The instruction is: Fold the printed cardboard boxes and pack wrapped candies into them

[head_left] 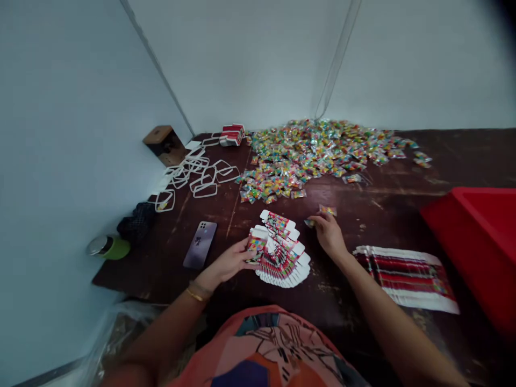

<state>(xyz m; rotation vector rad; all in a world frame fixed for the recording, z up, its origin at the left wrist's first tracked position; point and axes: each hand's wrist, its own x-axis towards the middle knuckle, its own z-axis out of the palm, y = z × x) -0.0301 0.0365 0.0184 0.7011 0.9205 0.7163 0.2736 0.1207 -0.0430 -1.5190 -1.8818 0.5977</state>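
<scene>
My left hand (pixel 230 262) grips a small printed carton (pixel 257 243) with white flaps at its top. The carton is held over the left side of a fanned pile of flat red-and-white cartons (pixel 288 263). To the right of the pile, my right hand (pixel 331 237) is low over the table, its fingertips pinching a small clear packet of colourful candies (pixel 309 222). Another candy packet (pixel 328 210) shows just beyond those fingers; whether it is held or lies on the table, I cannot tell. A big heap of similar packets (pixel 314 150) spreads along the wall.
A row of flat cartons (pixel 407 277) lies at right beside a red bin (pixel 463 215). On the left are a purple phone (pixel 200 244), a green bottle (pixel 115 248), dark cloth (pixel 137 223), white bands (pixel 205 185) and a brown box (pixel 165 145). Red-and-white cartons (pixel 233 135) stand behind.
</scene>
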